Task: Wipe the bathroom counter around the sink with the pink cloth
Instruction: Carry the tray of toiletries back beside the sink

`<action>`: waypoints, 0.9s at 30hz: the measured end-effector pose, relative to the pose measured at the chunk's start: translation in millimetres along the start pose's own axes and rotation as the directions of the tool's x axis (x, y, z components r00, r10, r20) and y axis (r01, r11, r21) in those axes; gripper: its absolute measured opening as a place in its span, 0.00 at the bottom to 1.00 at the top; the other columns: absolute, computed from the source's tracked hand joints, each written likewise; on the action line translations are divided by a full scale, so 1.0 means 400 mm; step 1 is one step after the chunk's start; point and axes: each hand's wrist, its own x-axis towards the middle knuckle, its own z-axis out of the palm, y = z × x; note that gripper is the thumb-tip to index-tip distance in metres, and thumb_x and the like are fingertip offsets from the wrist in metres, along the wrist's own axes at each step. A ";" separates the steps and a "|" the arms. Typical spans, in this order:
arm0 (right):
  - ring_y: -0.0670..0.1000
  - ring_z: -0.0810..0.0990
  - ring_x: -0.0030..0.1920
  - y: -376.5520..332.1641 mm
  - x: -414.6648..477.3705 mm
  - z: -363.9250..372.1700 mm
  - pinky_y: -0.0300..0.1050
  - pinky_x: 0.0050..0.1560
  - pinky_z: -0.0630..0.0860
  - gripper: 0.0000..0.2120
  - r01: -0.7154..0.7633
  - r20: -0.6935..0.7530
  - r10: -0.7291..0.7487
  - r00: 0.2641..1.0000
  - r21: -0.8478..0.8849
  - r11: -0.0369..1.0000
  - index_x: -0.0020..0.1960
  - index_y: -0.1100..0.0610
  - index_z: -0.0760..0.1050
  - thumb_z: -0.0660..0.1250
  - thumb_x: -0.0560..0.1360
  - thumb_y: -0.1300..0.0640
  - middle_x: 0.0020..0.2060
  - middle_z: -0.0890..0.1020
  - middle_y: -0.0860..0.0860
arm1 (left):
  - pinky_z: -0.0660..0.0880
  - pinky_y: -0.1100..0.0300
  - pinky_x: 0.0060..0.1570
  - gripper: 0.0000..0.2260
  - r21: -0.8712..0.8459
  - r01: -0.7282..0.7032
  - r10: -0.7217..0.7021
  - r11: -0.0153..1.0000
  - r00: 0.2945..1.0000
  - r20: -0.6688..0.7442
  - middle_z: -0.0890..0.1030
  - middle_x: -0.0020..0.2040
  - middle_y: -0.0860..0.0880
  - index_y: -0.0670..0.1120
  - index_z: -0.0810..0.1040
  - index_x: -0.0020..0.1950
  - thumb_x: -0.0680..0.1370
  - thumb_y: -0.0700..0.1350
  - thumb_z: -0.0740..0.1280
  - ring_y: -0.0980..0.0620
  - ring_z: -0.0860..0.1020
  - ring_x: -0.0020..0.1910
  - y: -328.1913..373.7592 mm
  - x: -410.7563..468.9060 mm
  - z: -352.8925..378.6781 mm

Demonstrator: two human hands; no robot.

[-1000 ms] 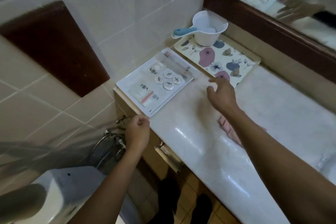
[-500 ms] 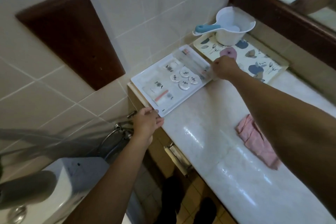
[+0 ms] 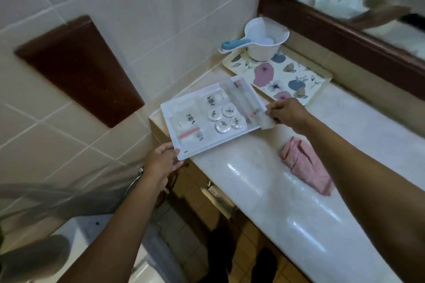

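Fingers (image 3: 171, 148) of the L hand (image 3: 161, 161) pinch the near corner of the white amenity tray (image 3: 195, 153), thumb on top and the rest curled under. The R hand (image 3: 288, 114) pinches the opposite corner, right by the end of a clear packet (image 3: 243, 99) that pokes past the rim. That makes 2 grips on 1 tray. The near corner hangs off the desk (image 3: 257, 193) edge; can't tell if the tray is fully lifted.

The pink cloth (image 3: 305, 165) lies crumpled on the desk, just under the R forearm, untouched. So wiping hasn't begun; this looks like clearing space first.

To do it well:
- Keep the tray level. The 4 round discs (image 3: 224, 117) and sachets sit loose and will prob. slide if the L corner dips.
- Raise both corners together; don't drag across the stone.
- Watch the overhanging packet, as the R pinch may be partly on it, not the rim.
- Park it clear of the floral tray (image 3: 320, 76) w/ the white scoop (image 3: 264, 41), or somewhere off the desk, then take the cloth.
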 end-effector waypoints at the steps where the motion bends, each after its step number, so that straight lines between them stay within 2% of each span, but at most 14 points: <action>1: 0.54 0.81 0.44 0.008 -0.037 -0.022 0.40 0.43 0.84 0.09 -0.010 -0.010 0.011 1.000 0.064 0.998 0.58 0.69 0.82 0.72 0.78 0.69 0.47 0.82 0.59 | 0.82 0.58 0.47 0.08 0.024 -0.022 0.021 0.999 1.000 0.011 0.83 0.58 0.44 0.45 0.79 0.60 0.82 0.36 0.67 0.48 0.82 0.54 0.012 -0.009 0.003; 4: 0.54 0.83 0.43 0.038 -0.160 -0.098 0.40 0.42 0.85 0.07 -0.011 -0.063 0.023 0.998 0.193 0.981 0.55 0.69 0.83 0.70 0.78 0.70 0.46 0.84 0.60 | 0.81 0.56 0.52 0.12 0.082 -0.105 0.098 0.991 0.992 0.081 0.83 0.56 0.46 0.41 0.79 0.65 0.82 0.36 0.68 0.48 0.81 0.57 0.051 -0.038 0.034; 6: 0.52 0.85 0.41 0.068 -0.242 -0.149 0.39 0.41 0.85 0.06 0.005 -0.118 0.027 0.993 0.262 0.965 0.51 0.65 0.84 0.70 0.78 0.71 0.44 0.85 0.59 | 0.79 0.52 0.55 0.11 0.101 -0.166 0.149 0.981 0.976 0.158 0.84 0.52 0.46 0.39 0.80 0.63 0.81 0.34 0.68 0.47 0.81 0.54 0.076 -0.062 0.071; 8: 0.51 0.85 0.40 0.111 -0.328 -0.202 0.40 0.42 0.85 0.07 0.030 -0.201 0.035 0.979 0.312 0.949 0.49 0.62 0.84 0.70 0.78 0.71 0.44 0.86 0.58 | 0.79 0.53 0.51 0.08 0.131 -0.226 0.190 0.965 0.950 0.247 0.84 0.51 0.45 0.43 0.82 0.56 0.81 0.34 0.68 0.47 0.80 0.50 0.097 -0.090 0.120; 10: 0.53 0.84 0.42 0.161 -0.410 -0.253 0.44 0.47 0.86 0.06 0.044 -0.284 0.060 0.957 0.347 0.937 0.49 0.61 0.85 0.71 0.78 0.70 0.45 0.86 0.59 | 0.78 0.57 0.46 0.08 0.155 -0.291 0.224 0.944 0.912 0.344 0.85 0.52 0.43 0.45 0.84 0.52 0.80 0.34 0.68 0.47 0.81 0.48 0.111 -0.118 0.177; 13: 0.57 0.81 0.44 0.250 -0.538 -0.324 0.53 0.54 0.82 0.07 0.055 -0.386 0.107 0.916 0.387 0.921 0.47 0.58 0.86 0.72 0.78 0.68 0.44 0.86 0.59 | 0.78 0.58 0.45 0.10 0.173 -0.353 0.237 0.920 0.849 0.472 0.86 0.51 0.43 0.42 0.84 0.58 0.80 0.33 0.68 0.47 0.81 0.48 0.112 -0.175 0.275; 17: 0.57 0.81 0.43 0.360 -0.734 -0.406 0.52 0.51 0.82 0.07 0.082 -0.516 0.179 0.838 0.443 0.893 0.48 0.58 0.86 0.72 0.78 0.68 0.42 0.86 0.59 | 0.78 0.61 0.42 0.11 0.206 -0.411 0.212 0.888 0.765 0.608 0.86 0.49 0.43 0.39 0.84 0.59 0.79 0.32 0.68 0.49 0.81 0.44 0.077 -0.288 0.419; 19: 0.55 0.83 0.43 0.421 -0.838 -0.443 0.52 0.51 0.82 0.07 0.088 -0.566 0.223 0.793 0.470 0.878 0.51 0.61 0.86 0.71 0.78 0.69 0.41 0.88 0.55 | 0.77 0.61 0.40 0.10 0.231 -0.448 0.193 0.863 0.718 0.669 0.85 0.48 0.42 0.38 0.84 0.58 0.79 0.32 0.68 0.48 0.80 0.42 0.045 -0.357 0.494; 21: 0.50 0.83 0.38 0.491 -0.938 -0.476 0.44 0.44 0.81 0.06 0.091 -0.617 0.273 0.738 0.492 0.866 0.51 0.61 0.85 0.71 0.78 0.68 0.35 0.87 0.49 | 0.77 0.60 0.39 0.10 0.243 -0.475 0.171 0.846 0.673 0.719 0.84 0.49 0.40 0.37 0.84 0.58 0.78 0.32 0.69 0.46 0.79 0.43 0.004 -0.435 0.565; 23: 0.45 0.82 0.32 0.562 -1.040 -0.504 0.36 0.35 0.78 0.05 0.092 -0.659 0.328 0.677 0.518 0.851 0.50 0.61 0.85 0.71 0.78 0.68 0.31 0.86 0.47 | 0.78 0.62 0.37 0.10 0.241 -0.491 0.145 0.837 0.625 0.767 0.84 0.48 0.40 0.37 0.84 0.58 0.78 0.32 0.68 0.47 0.79 0.42 -0.047 -0.519 0.627; 24: 0.44 0.82 0.32 0.594 -1.082 -0.514 0.36 0.35 0.78 0.05 0.093 -0.672 0.352 0.652 0.532 0.842 0.50 0.61 0.84 0.72 0.78 0.68 0.31 0.86 0.47 | 0.78 0.62 0.36 0.10 0.247 -0.492 0.127 0.835 0.608 0.783 0.84 0.47 0.41 0.38 0.84 0.58 0.79 0.32 0.68 0.48 0.79 0.42 -0.072 -0.556 0.651; 27: 0.53 0.83 0.41 0.714 -1.243 -0.554 0.46 0.46 0.81 0.06 0.123 -0.708 0.407 0.577 0.568 0.814 0.45 0.58 0.86 0.73 0.77 0.66 0.39 0.86 0.53 | 0.77 0.63 0.36 0.11 0.255 -0.518 0.086 0.817 0.546 0.834 0.84 0.44 0.45 0.38 0.84 0.59 0.79 0.32 0.68 0.50 0.79 0.40 -0.175 -0.695 0.730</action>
